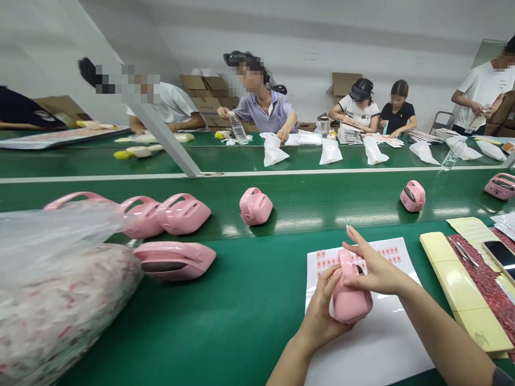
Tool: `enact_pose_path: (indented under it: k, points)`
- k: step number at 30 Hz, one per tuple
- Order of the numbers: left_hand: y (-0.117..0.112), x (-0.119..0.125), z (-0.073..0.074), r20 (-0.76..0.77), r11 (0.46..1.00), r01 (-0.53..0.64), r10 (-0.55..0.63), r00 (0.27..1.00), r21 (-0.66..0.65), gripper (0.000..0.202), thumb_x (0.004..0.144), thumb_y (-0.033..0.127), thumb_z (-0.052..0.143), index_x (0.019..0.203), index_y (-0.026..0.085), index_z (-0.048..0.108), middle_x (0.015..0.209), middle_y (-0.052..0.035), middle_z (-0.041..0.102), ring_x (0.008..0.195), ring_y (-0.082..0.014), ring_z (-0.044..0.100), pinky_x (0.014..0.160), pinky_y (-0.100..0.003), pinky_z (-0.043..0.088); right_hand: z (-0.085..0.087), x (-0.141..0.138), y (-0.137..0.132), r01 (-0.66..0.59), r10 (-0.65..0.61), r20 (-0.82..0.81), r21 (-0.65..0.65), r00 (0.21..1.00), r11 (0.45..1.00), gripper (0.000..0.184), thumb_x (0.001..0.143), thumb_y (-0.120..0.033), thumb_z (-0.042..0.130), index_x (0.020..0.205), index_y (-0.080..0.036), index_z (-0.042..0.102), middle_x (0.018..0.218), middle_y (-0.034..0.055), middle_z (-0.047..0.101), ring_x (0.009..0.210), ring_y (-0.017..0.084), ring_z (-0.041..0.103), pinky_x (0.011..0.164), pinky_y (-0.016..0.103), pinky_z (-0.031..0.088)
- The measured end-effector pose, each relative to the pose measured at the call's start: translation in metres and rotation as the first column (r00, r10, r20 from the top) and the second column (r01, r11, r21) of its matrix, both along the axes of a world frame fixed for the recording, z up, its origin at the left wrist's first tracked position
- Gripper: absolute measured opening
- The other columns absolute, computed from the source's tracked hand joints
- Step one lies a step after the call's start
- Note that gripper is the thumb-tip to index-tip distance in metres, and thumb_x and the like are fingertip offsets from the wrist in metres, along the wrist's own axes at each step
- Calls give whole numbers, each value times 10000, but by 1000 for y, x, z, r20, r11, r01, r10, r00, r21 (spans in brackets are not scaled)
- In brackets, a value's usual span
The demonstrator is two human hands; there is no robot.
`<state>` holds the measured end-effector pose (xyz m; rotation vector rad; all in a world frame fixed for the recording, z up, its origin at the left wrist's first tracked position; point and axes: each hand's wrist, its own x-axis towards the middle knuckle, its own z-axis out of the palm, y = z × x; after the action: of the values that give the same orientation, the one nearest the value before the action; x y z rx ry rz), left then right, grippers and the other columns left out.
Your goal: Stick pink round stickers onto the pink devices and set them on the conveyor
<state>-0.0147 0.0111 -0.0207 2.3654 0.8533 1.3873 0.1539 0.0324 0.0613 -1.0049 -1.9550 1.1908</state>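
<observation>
My left hand (322, 311) is closed around a pink plastic device with a carry handle (351, 303), holding it tilted above a white sheet. My right hand (372, 265) reaches over the device from the right, its fingers stretched out and the thumb against its upper part. Something small and whitish shows at the index fingertip, too small to make out. Beneath both hands lies the white sheet (354, 359), with rows of small reddish-orange stickers (390, 252) near its far edge. My hands partly hide the device's dark window.
Several similar pink devices stand on the green belt (322, 209) and at left, near a bulging clear plastic bag (60, 311). Yellow card strips (462, 289), tweezers (462, 252) and a phone (501, 257) lie at right. A slanted white post (161, 128) rises beyond; co-workers sit across.
</observation>
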Motion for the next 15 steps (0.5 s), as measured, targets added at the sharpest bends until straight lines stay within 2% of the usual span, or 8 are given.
enact_pose_path:
  k: [4,6,8,11,13,15]
  points:
    - [-3,1,1,-15,998,5,-6,1000,-59,1033,549,198,737,1346,339,96,1251,-138,350,1138,-334,433,867,-498,429,-6,-2,14,94,-96,-48,-27,994,995,945,680,-331,655,1386,-235,34,1354,156,317,1106,218,469,921,437,366]
    - [-5,3,3,-12,997,32,-33,999,-70,1073,532,209,750,1344,361,67,1247,-136,351,1120,-336,451,852,-496,438,-8,-1,22,84,-87,-44,-63,995,994,919,662,-355,669,1377,-222,107,1271,145,419,1017,200,504,881,418,389]
    - [-7,5,5,-9,996,44,-45,999,-72,1092,522,204,753,1344,370,53,1245,-137,348,1110,-340,458,841,-495,441,-11,3,30,14,-21,-59,-124,998,992,840,670,-395,654,1352,-222,196,1223,131,473,1009,195,496,850,391,400]
    - [-8,6,8,-26,996,35,-37,999,-80,1117,501,200,760,1341,387,47,1240,-130,353,1111,-348,454,852,-507,422,-22,9,42,-142,101,-182,-230,978,963,707,700,-466,596,1295,-214,309,1187,123,507,987,184,512,799,345,414]
    - [-9,6,9,-38,996,32,-35,999,-88,1128,490,206,767,1336,404,48,1245,-123,347,1120,-351,446,861,-507,413,-32,10,46,-239,160,-275,-285,948,928,677,680,-458,614,1253,-198,365,1101,103,552,905,166,546,745,311,428]
    - [-10,6,9,-42,994,46,-50,998,-98,1118,484,210,772,1329,424,71,1255,-117,328,1131,-352,437,846,-483,431,-42,8,48,-257,157,-309,-316,938,913,627,660,-396,640,1207,-190,415,932,49,593,788,139,562,665,271,432]
